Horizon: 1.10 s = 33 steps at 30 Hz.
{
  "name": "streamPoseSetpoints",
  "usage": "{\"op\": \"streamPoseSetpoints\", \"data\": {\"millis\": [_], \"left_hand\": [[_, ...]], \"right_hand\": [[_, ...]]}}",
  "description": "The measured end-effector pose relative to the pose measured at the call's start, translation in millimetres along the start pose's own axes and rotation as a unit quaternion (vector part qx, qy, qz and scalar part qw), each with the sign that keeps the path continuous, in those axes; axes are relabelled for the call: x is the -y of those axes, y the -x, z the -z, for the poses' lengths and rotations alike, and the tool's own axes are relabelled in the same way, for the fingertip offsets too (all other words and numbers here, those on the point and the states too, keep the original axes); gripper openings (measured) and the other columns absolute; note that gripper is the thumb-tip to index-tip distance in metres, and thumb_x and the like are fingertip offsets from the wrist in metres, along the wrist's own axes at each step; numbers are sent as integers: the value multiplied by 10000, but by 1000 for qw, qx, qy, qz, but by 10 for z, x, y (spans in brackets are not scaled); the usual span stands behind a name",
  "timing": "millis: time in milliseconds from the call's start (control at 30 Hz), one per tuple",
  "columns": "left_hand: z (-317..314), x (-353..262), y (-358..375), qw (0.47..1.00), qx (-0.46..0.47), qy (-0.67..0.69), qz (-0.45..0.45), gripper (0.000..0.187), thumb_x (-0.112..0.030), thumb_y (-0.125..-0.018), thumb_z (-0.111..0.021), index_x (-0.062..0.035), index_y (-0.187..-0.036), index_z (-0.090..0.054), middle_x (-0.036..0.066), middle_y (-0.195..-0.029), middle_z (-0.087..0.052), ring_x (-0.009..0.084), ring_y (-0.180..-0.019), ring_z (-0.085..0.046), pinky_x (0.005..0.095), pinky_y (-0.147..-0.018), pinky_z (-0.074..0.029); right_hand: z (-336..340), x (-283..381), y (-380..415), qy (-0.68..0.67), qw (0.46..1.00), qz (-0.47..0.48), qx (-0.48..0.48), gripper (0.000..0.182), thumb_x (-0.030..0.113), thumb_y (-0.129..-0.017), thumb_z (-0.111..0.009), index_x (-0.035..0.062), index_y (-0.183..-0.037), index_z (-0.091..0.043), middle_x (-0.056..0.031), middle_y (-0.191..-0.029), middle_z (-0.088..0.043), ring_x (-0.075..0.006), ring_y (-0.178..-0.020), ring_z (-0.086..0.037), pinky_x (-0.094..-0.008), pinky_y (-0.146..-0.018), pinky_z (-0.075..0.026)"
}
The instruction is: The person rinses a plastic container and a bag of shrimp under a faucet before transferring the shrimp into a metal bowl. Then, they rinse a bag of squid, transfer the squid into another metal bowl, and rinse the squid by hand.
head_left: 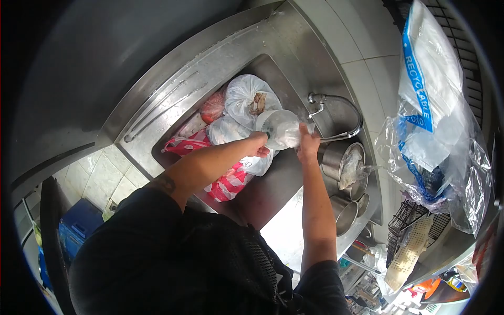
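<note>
- Translucent plastic container (271, 118), with crumpled clear plastic at its right side, is held up over the stainless-steel sink (273, 197) between the person's hands.
- Left hand (257, 144): its fingers are curled at the container's near-left edge; how firmly they grip cannot be told.
- Right hand (308, 143): its fingers pinch the container's right end, where the crumpled plastic bunches.
- Inside the sink, just beyond the left hand, lies a clear bag (242, 93) with something brown in it, near a bag with red contents (212, 108).
- Beneath the left forearm lies a red-and-white striped bag (231, 188).
- Beyond the right hand stand a curved faucet (360, 118) and metal pots (332, 161).
</note>
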<state>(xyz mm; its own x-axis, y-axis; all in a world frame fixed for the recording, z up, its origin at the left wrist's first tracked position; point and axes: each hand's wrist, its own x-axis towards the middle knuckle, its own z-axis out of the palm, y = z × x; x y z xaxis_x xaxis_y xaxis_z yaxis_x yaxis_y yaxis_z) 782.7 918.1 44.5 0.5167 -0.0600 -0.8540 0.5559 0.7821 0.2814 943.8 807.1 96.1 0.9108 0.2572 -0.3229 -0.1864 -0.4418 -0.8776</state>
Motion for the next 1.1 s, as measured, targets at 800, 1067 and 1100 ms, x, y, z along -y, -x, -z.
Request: {"op": "streamPoseSetpoints", "data": {"millis": [800, 1067, 1100], "left_hand": [[64, -60, -47, 1000, 29, -4, -7, 315, -181, -895, -500, -51, -1179, -544, 132, -903, -609, 251, -725, -665, 472, -711, -589], [102, -8, -154, 1000, 22, -1, -10, 310, -216, -868, -587, -71, -1138, -545, 140, -909, -581, 289, -777, -659, 500, -751, -581], [121, -15, -185, 1000, 28, 0, -4, 310, -218, -866, -588, -74, -1136, -545, 138, -909, -581, 284, -762, -657, 502, -746, -581]], "right_hand": [[-196, 193, -41, -328, 917, -213, 79, 283, -2, -954, -577, -79, -1215, -498, -246, -1279, -533, -367, -1227, -531, -513, -1039, -510], [-277, 601, 340, 124, 990, -40, -43, 545, 164, -777, -837, -123, -1150, -562, -186, -1062, -667, -296, -906, -680, -357, -805, -585], [-250, 600, 292, 173, 984, -21, -25, 612, 216, -743, -868, -127, -1151, -568, -190, -1079, -665, -284, -899, -682, -344, -747, -580]]}}
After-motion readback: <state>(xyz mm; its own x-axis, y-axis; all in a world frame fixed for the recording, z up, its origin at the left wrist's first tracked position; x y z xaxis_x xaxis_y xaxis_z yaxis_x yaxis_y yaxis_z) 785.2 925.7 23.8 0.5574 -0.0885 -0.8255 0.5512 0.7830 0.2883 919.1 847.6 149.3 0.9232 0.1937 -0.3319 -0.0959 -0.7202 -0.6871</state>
